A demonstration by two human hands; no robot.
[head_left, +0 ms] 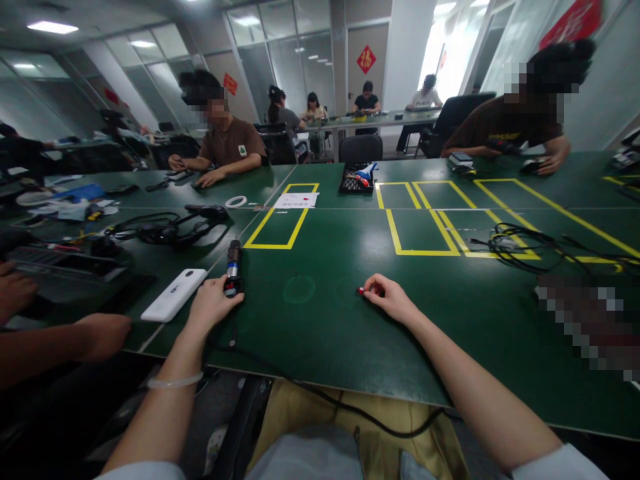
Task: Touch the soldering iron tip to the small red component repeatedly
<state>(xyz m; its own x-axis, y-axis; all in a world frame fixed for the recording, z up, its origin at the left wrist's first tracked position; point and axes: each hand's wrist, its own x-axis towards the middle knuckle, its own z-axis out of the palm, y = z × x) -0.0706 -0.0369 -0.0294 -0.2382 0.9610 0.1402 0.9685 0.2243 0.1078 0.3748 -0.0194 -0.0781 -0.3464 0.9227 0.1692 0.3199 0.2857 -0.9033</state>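
On the green table [320,313], my left hand [216,303] is closed round the near end of a flashlight-like black cylinder [233,263] with a blue and silver band. The cylinder lies lengthwise, its far end pointing away from me. A thin cord with a small ring hangs from its near end. Further right, my right hand [390,298] pinches a small red piece [361,291] just over the tabletop; its exact kind is too small to tell. Left of my left hand lies a white power-bank-like slab [174,295].
A black tray [356,180] holds blue and red tools. Yellow tape outlines [425,252] mark the table. Black cables [515,241] lie at right, a black headset-like device [185,225] at left. A neighbour's arm [95,337] reaches in from the left. Two people sit opposite.
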